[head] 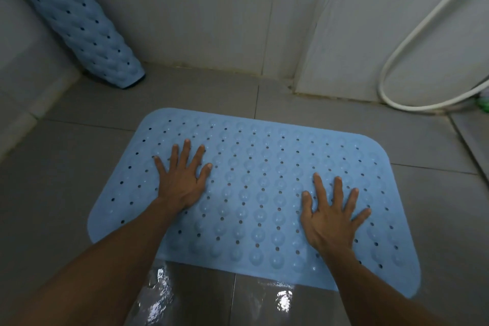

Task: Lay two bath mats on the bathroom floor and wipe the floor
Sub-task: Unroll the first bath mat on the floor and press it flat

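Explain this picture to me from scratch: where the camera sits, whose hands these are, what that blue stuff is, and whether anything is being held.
There is no machine here. A person wears one wide-angle camera on the head, looking forward and down, so you see their own bare arms reaching into the picture. The left hand and the right hand lie flat with fingers spread, pressing on a light blue bath mat that has bumps and small holes. Nothing is gripped. The mat is spread flat on the grey tiled floor, which is wet and shiny at the near edge. A second blue mat, still rolled, leans in the far left corner. A white hose loops down the wall at right.
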A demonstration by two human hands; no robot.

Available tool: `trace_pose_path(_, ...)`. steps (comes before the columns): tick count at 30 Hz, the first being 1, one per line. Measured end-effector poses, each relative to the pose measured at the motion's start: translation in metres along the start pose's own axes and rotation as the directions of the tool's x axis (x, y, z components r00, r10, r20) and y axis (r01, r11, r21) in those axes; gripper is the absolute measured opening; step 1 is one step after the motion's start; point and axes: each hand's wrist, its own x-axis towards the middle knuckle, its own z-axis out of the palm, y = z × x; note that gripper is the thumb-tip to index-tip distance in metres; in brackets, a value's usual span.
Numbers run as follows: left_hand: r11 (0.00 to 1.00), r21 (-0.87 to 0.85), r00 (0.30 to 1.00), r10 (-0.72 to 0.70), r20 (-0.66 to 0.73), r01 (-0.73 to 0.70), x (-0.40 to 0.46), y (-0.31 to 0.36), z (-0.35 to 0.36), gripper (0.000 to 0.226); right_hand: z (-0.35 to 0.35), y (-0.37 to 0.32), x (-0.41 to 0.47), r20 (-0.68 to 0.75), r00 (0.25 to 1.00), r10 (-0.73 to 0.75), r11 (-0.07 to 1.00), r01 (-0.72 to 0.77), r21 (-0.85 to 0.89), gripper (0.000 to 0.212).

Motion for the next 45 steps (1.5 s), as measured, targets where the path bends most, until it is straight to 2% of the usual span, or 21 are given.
trace_pose_path(17, 1.000, 0.018, 1.000, -0.013, 0.025, 0.013, 0.002, 0.003, 0.001, 0.062, -0.004, 0.002, 0.011, 0.020, 0.999, -0.039, 0.999, 0.039, -0.020, 0.064)
trace_pose_path(24, 1.000, -0.001, 0.973, 0.028, 0.231, -0.028, -0.006, -0.008, -0.022, 0.069, -0.024, 0.002, 0.011, 0.184, 0.981, -0.053, 0.995, 0.068, -0.077, 0.067)
trace_pose_path(27, 0.999, -0.011, 0.982, 0.034, 0.187, -0.032, -0.011, -0.009, -0.023, 0.073, -0.026, -0.015, 0.009, 0.113, 0.991, -0.075, 0.995, 0.082, -0.053, 0.070)
trace_pose_path(29, 0.998, -0.023, 0.989, 0.063, 0.134, -0.061, -0.011, -0.013, -0.018, 0.076, -0.021, -0.040, 0.007, 0.056, 0.986, -0.154, 0.988, 0.154, 0.005, 0.074)
trace_pose_path(33, 0.994, 0.002, 0.994, 0.110, -0.022, -0.110, -0.011, -0.021, 0.000, 0.075, 0.003, -0.090, 0.001, 0.054, 0.961, -0.270, 0.961, 0.266, 0.072, 0.069)
trace_pose_path(38, 0.990, 0.006, 0.986, 0.141, -0.089, -0.141, -0.008, -0.024, 0.006, 0.069, 0.018, -0.097, -0.002, 0.008, 0.976, -0.218, 0.976, 0.218, 0.000, 0.067)
trace_pose_path(43, 0.987, 0.003, 0.982, 0.158, -0.106, -0.158, -0.009, -0.024, 0.006, 0.068, 0.008, -0.107, -0.002, 0.121, 0.977, -0.177, 0.982, 0.184, -0.042, 0.073)
trace_pose_path(45, 0.988, 0.003, 0.983, 0.157, -0.092, -0.157, -0.008, -0.024, 0.002, 0.069, 0.005, -0.119, 0.000, 0.119, 0.980, -0.158, 0.985, 0.165, -0.058, 0.074)
